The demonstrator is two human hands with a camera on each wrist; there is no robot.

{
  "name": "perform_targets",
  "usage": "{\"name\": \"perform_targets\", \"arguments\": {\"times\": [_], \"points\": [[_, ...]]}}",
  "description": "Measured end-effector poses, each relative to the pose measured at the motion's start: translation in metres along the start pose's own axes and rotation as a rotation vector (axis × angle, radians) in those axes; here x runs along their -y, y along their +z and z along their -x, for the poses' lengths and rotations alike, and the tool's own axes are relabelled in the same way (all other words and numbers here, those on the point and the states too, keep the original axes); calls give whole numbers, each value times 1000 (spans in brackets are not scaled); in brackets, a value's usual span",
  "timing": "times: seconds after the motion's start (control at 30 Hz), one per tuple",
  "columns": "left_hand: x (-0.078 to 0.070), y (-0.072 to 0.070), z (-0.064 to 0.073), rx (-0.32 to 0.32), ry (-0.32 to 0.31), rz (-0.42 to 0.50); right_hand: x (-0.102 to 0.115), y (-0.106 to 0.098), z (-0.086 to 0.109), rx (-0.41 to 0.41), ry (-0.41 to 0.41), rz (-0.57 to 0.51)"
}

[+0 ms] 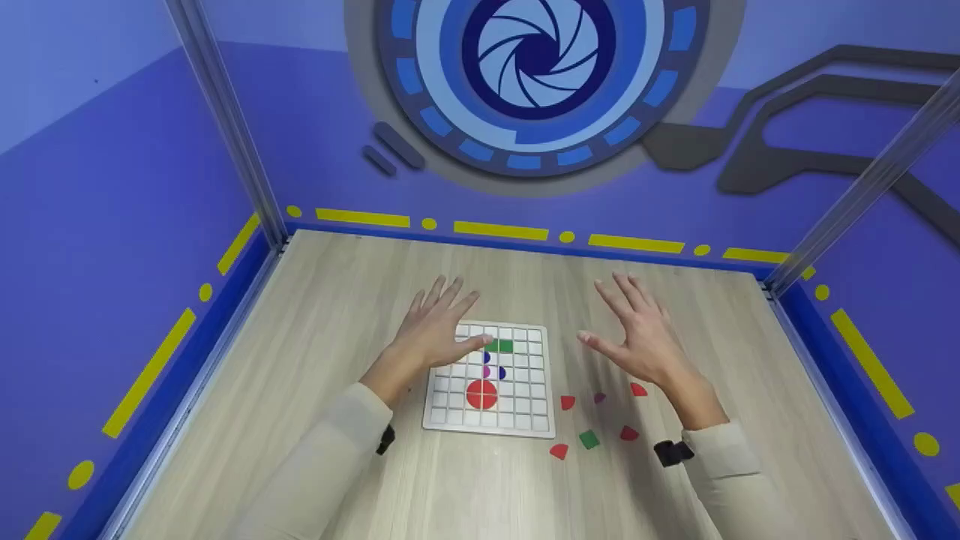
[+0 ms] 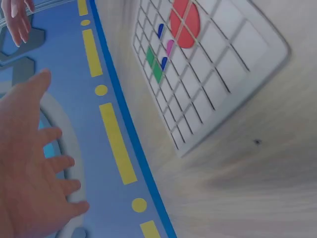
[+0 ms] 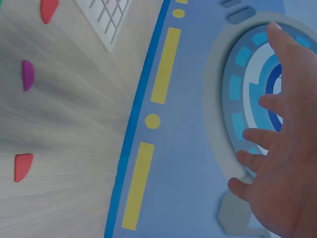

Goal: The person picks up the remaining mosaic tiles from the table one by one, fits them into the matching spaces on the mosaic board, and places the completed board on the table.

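Left hand (image 1: 435,330) and right hand (image 1: 639,337) are both released, raised with fingers spread and thumbs turned inward. The left overlaps the far left corner of a white grid board (image 1: 525,406) lying on the surface (image 1: 337,307); a red disc (image 1: 475,389) of quarter pieces sits on it. Loose red, green and purple pieces (image 1: 589,439) lie scattered between the board and the right forearm.
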State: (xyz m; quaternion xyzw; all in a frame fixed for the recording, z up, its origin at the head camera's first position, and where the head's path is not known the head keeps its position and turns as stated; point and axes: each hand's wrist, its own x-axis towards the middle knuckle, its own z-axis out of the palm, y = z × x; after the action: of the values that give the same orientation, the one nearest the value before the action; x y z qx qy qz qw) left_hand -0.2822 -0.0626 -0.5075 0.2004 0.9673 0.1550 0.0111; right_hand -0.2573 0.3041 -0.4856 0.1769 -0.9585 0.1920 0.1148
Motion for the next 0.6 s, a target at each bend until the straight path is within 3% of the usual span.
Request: {"name": "perform_targets", "arguments": {"times": [0.27, 0.6], "points": [[18, 21, 17, 41, 6, 80, -11, 28, 27, -27, -35, -179], [36, 67, 42, 83, 0, 125, -25, 78, 70, 18, 26, -255]]}}
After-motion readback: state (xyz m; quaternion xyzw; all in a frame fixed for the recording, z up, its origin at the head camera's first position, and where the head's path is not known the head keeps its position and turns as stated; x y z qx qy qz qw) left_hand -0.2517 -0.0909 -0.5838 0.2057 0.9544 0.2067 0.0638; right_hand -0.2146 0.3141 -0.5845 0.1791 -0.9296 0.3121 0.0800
